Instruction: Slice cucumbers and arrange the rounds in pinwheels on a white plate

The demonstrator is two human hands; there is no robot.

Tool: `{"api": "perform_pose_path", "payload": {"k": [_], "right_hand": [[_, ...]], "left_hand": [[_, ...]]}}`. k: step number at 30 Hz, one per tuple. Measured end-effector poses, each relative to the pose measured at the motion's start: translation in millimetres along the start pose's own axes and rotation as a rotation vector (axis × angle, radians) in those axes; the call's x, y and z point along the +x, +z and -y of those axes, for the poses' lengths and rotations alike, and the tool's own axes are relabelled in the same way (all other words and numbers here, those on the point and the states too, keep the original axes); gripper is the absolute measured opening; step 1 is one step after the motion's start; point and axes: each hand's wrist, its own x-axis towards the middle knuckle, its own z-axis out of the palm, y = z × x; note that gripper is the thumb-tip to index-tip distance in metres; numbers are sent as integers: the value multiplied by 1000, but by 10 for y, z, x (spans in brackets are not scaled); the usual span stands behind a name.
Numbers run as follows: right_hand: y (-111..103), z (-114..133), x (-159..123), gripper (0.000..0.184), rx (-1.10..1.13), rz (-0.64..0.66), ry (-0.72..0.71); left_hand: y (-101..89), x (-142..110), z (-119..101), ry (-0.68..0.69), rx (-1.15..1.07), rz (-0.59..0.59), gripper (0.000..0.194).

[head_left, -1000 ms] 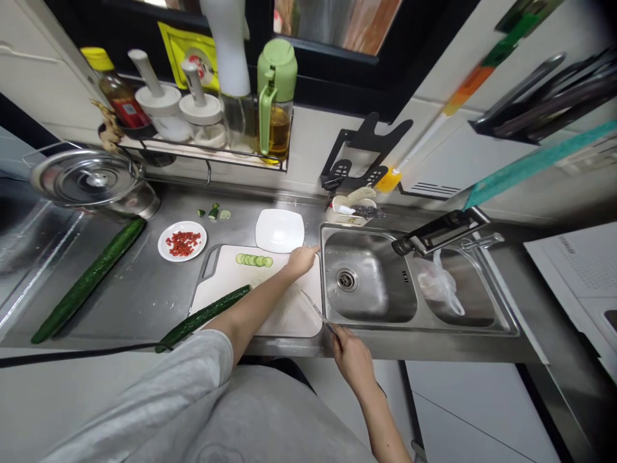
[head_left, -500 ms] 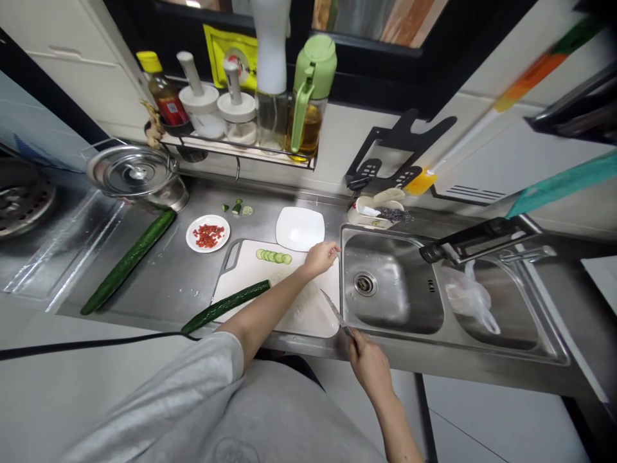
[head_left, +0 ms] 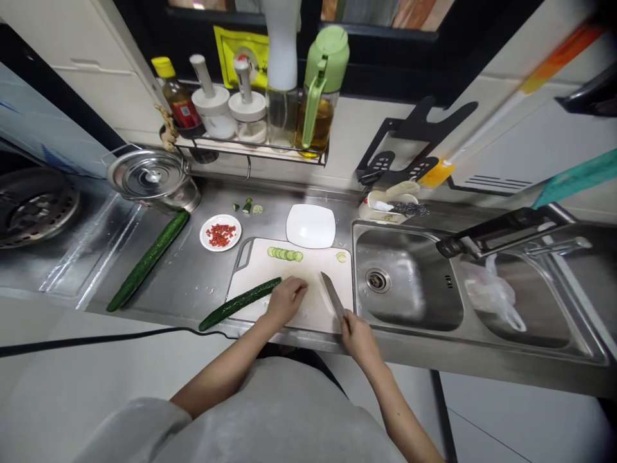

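A dark green cucumber (head_left: 236,306) lies slanted across the left part of a white cutting board (head_left: 260,270), its far end beside my left hand (head_left: 285,302). The fingers of that hand are loosely curled and slightly apart over the board, with nothing visible in them. My right hand (head_left: 355,333) is closed around the handle of a kitchen knife (head_left: 332,294), whose blade points away from me over the board's right side. A row of cucumber slices (head_left: 285,254) lies along the back of the board. Pale green cucumber pieces (head_left: 341,257) sit at its back right corner.
Behind the board stands a white square dish (head_left: 311,226). To the left are a plate of chopped red pieces (head_left: 220,233), another cucumber (head_left: 147,262) and a lidded steel pot (head_left: 152,177). A double sink (head_left: 409,276) borders the board's right side; green scraps (head_left: 247,206) lie behind.
My left hand has moved from the board's back right corner toward me and left, beside the cucumber. Pale green pieces now show at that corner. The knife has shifted slightly away from me.
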Motion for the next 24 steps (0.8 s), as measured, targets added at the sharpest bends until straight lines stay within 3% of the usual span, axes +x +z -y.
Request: {"api": "perform_pose_path", "payload": {"k": [4,8,15,24], "right_hand": [[45,156,70,25,10,41,-33],[103,349,156,21,-6,100,-42],[154,641,191,19,-12,160,-101],[136,699,135,20,-9,183,-90]], "left_hand": [[-295,-282,432,12,250,-116,21],[-446,-320,654,72,444,-173,21],[-385,-279,781,124,440,-113,25],[-337,-321,877,141,422,-36,31]]}}
